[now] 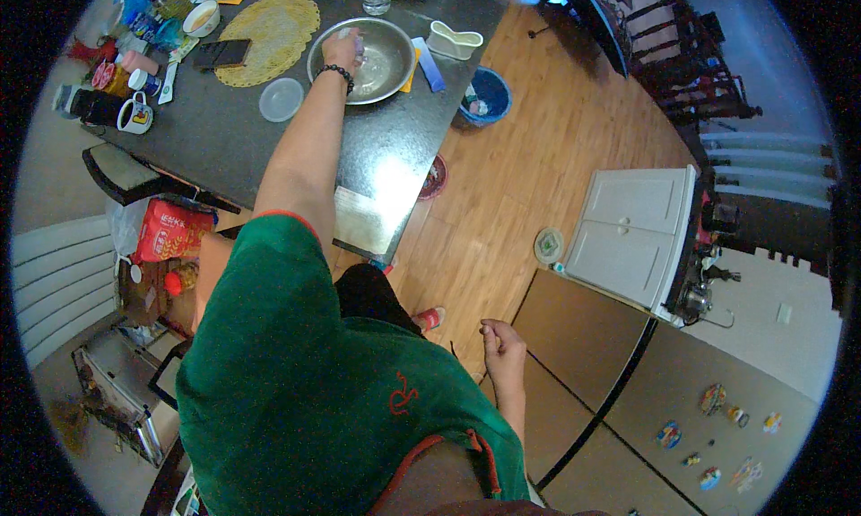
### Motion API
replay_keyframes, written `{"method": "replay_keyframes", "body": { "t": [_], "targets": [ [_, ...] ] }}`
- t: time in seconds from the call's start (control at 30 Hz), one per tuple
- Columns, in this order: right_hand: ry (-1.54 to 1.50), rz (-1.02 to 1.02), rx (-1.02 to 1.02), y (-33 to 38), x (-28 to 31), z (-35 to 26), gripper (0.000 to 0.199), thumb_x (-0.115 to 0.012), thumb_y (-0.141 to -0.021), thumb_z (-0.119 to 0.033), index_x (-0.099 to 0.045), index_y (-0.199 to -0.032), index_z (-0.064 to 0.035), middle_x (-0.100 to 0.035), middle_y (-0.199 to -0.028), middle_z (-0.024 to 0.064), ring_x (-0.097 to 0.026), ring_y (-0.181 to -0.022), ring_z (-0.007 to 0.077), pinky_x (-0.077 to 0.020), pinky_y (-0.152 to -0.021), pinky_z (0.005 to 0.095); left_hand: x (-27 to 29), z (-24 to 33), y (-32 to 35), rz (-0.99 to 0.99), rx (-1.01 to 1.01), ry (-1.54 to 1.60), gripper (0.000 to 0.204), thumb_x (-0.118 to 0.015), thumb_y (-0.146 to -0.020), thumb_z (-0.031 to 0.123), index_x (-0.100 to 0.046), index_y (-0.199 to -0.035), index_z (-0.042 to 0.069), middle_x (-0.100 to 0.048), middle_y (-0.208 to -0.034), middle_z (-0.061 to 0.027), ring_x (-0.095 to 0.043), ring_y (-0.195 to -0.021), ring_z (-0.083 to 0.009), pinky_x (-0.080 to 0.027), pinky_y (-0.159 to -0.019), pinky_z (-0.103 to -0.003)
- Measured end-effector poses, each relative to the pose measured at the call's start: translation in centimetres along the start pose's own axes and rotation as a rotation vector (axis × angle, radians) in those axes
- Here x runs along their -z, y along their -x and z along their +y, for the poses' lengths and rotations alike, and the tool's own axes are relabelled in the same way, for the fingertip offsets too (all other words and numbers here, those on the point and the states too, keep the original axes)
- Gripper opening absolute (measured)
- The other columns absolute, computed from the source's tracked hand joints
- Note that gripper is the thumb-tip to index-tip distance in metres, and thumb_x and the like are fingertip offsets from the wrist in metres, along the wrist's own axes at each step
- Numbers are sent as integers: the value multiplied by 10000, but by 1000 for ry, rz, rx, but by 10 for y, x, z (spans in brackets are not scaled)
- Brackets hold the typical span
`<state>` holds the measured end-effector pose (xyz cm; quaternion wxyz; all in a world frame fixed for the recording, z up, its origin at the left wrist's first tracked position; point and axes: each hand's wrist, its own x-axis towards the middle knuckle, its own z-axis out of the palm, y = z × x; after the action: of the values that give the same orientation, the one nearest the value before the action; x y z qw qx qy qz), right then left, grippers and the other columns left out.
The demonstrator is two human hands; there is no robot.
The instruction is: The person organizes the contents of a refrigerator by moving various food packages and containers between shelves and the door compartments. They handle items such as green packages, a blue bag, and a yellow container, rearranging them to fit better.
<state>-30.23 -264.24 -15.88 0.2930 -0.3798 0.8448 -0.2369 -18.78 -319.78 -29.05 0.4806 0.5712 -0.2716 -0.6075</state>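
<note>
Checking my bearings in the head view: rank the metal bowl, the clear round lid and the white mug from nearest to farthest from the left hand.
1. Metal bowl: the left hand is at its rim.
2. Clear round lid: on the counter, to the hand's left.
3. White mug: at the counter's far left edge.

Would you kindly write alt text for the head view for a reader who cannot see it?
A person in a green shirt reaches the left hand into a round steel bowl on a dark grey stone counter. The right hand hangs loosely curled over the wooden floor, holding nothing that can be made out.
</note>
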Motion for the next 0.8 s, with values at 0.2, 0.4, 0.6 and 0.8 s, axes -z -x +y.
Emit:
{"method": "replay_keyframes", "body": {
  "t": [0.2, 0.4, 0.6, 0.8],
  "targets": [
    [-29, -14, -10, 3, -1, 2, 131, -570, -864, -94, -653, -920, -10, -650, -891, 170, -639, -799, 301, -504, -693, 345, 3, -8, -19, 42, -152, -213, 200, -627, -843, 176, -599, -987, 39, -573, -662, -48, -511, -549, -154, -380, -413, -342],
    [-32, 3, 8, 1, -1, 5, 133, -566, -862, -88, -649, -919, -1, -647, -896, 177, -635, -797, 304, -502, -684, 344, 12, 4, -11, -202, 110, 323, 274, -562, -899, 193, -517, -1099, 11, -620, -948, -131, -599, -829, -256, -504, -690, -398],
    [-24, 0, 35, -1, 1, 8, 128, -571, -866, -70, -647, -919, 19, -658, -864, 150, -648, -775, 219, -500, -691, 295, 37, 11, -28, -458, 169, 734, 282, -538, -918, 140, -480, -1162, 13, -586, -1045, -128, -573, -949, -294, -461, -909, -402],
    [-65, -15, 3, -4, -3, 6, 133, -563, -857, -81, -643, -915, 8, -648, -902, 176, -633, -823, 318, -501, -720, 354, 32, 23, 14, -324, 232, 813, 216, -572, -896, 249, -569, -1068, 119, -603, -989, -61, -562, -858, -235, -411, -942, -536]
  ]
}}
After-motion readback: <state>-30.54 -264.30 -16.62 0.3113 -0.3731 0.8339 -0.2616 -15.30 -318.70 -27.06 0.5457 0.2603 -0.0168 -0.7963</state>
